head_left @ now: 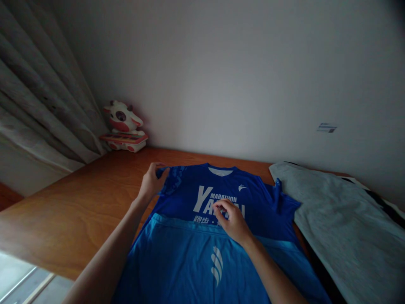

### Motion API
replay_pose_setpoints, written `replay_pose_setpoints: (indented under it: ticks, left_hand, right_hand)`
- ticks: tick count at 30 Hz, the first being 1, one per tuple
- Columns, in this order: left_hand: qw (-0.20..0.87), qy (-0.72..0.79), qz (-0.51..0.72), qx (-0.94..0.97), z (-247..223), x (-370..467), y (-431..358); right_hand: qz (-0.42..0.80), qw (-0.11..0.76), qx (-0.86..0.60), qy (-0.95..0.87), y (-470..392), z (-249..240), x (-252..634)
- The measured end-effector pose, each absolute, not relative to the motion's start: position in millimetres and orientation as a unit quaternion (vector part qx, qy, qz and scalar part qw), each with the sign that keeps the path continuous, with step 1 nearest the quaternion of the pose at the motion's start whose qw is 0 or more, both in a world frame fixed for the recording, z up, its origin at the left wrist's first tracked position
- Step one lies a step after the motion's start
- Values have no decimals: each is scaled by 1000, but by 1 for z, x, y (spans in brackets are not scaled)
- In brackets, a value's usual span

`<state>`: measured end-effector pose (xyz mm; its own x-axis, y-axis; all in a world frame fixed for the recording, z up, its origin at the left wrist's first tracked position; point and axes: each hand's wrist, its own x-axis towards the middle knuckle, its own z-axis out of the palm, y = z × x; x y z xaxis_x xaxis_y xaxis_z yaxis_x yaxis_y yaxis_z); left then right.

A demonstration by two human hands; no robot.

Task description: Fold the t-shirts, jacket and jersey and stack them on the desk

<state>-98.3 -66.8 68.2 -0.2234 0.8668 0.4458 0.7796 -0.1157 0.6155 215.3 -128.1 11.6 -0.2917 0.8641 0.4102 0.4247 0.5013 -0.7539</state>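
Observation:
A blue T-shirt (pixel 186 200) with white marathon lettering lies spread out, front up, its collar toward the wall. Over its lower half is a lighter blue layer (pixel 183 253) with a hemmed upper edge and a white wing-like mark; whether this is the shirt's own folded-up bottom I cannot tell. My left hand (pixel 154 182) is closed on the T-shirt's left-side sleeve, fingertips curled over the cloth. Above the lettering, my right hand (pixel 232 219) has its fingers curled toward the thumb, with nothing visible in them. It hides part of the print.
A grey garment (pixel 341 223) with black and white edges lies right of the shirt. At the back left corner of the wooden surface (pixel 95 194) stands a cow-shaped toy keyboard (pixel 125 126), beside a curtain (pixel 41 93). A wall (pixel 221 84) bounds the far side.

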Motion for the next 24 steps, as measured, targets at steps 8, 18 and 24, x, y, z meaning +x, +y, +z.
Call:
replay_pose_setpoints:
  ticks: [8, 18, 24]
  left_hand:
    - [-43, 330, 312, 890, 62, -75, -105]
    - [36, 429, 134, 892, 57, -106, -96]
    - [74, 429, 154, 887, 54, -100, -96]
  right_hand:
    - [285, 452, -484, -693, -122, -3, 218]
    - [186, 226, -661, -691, -91, 20, 187]
    - [138, 312, -623, -704, -90, 5, 175]
